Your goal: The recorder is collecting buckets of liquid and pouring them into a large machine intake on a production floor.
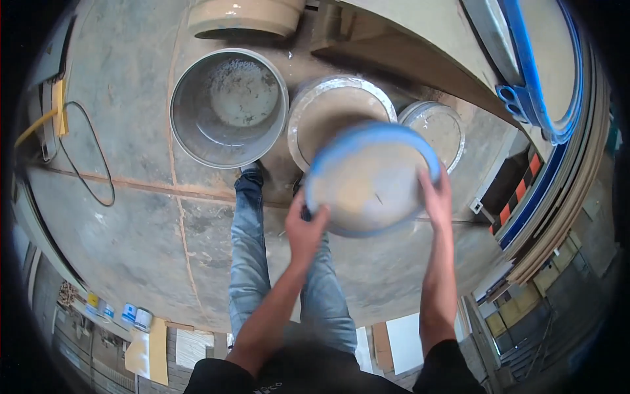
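Note:
With both hands I hold a round, pale disc with a blue rim [371, 190], tilted in front of my legs and blurred by motion. My left hand [305, 226] grips its lower left edge. The right edge is pinched by my right hand [436, 194], thumb on the face, fingers behind. Beyond the disc, partly covered by it, a larger round drum [321, 121] with a pale rim stands on the floor. An open grey metal drum [230, 134] is to its left, with whitish residue at the bottom. To its right is a smaller round container [438, 134].
A beige drum [246, 18] stands at the far edge. At the far right is a table [446, 29] with blue-edged curved pieces [533, 65]. Stacked boards [577, 177] line the right. A cord [88, 177] lies left; paint cans [142, 319] stand lower left.

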Action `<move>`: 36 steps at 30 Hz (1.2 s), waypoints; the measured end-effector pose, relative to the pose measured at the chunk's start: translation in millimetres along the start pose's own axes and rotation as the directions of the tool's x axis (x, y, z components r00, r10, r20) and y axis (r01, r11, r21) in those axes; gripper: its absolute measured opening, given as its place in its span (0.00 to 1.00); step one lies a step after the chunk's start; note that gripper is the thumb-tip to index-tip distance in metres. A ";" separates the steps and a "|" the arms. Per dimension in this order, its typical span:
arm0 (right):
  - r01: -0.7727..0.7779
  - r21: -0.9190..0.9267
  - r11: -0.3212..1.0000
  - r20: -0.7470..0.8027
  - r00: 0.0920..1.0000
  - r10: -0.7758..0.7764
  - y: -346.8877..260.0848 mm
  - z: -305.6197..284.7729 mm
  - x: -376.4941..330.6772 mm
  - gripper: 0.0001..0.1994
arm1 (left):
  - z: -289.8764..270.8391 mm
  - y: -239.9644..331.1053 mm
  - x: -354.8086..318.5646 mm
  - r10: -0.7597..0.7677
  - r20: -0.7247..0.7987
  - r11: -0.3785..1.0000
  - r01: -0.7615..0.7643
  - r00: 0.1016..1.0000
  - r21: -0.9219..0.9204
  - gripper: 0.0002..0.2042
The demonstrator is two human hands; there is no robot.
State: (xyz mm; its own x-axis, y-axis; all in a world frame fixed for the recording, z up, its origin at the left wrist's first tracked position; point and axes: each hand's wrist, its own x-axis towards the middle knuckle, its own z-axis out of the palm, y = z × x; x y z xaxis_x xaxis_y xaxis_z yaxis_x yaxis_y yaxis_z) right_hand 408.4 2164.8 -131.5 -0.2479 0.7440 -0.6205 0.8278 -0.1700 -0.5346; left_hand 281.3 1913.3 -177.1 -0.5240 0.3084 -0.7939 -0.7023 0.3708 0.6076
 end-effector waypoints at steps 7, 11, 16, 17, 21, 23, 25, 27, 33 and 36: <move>0.063 -0.208 0.976 0.098 0.994 -0.044 -1.6 72.0 155.8 0.32 | 18.1 -0.1 93.5 -0.412 -0.057 0.893 0.390 0.910 -0.222 0.23; 0.061 -0.121 0.991 0.180 0.983 -0.039 0.2 65.8 156.7 0.36 | 16.8 -7.9 95.7 -0.429 0.003 0.885 0.421 0.903 -0.198 0.31; 0.051 -0.212 0.976 0.276 0.961 0.009 -7.5 79.5 170.5 0.41 | -2.2 -48.0 112.5 -0.289 -0.026 0.938 0.278 0.957 -0.204 0.27; 0.029 -0.257 0.966 0.271 0.962 0.044 -4.3 80.3 173.5 0.43 | 0.8 -49.9 111.8 -0.292 -0.027 0.937 0.280 0.956 -0.209 0.27; 0.020 -0.184 0.983 0.213 0.977 0.020 6.6 78.9 172.6 0.42 | 16.3 -50.7 100.5 -0.194 -0.127 0.954 0.157 0.973 -0.256 0.25; 0.005 -0.088 0.996 0.252 0.968 0.018 -5.0 73.1 169.9 0.39 | 19.9 -41.7 92.3 -0.179 -0.150 0.961 0.140 0.972 -0.239 0.24; 0.051 -0.022 0.998 0.300 0.953 -0.042 -21.9 54.8 170.0 0.38 | 23.4 -32.9 81.1 -0.108 -0.111 0.953 0.072 0.988 -0.294 0.25; 0.089 0.057 0.994 0.346 0.933 -0.103 -39.6 29.9 164.5 0.37 | 34.8 -17.1 62.0 -0.055 -0.114 0.963 0.023 0.992 -0.268 0.27; -0.062 0.124 0.990 0.147 0.988 0.043 -3.6 -87.8 62.8 0.34 | 70.8 39.3 -47.0 -0.069 -0.089 0.993 0.077 0.994 0.088 0.33; -0.132 0.378 0.916 0.041 0.991 0.127 48.7 -143.0 -34.2 0.31 | 70.3 68.3 -97.5 -0.042 0.111 0.917 -0.006 0.993 0.399 0.36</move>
State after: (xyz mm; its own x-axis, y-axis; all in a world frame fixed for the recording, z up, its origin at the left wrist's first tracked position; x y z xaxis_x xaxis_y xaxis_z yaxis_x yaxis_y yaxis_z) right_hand 529.1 2223.5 -54.3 -0.1613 0.6897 -0.7059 0.6011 -0.4986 -0.6246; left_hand 318.4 1970.2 -56.6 -0.4373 0.3882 -0.8112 -0.4483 0.6878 0.5709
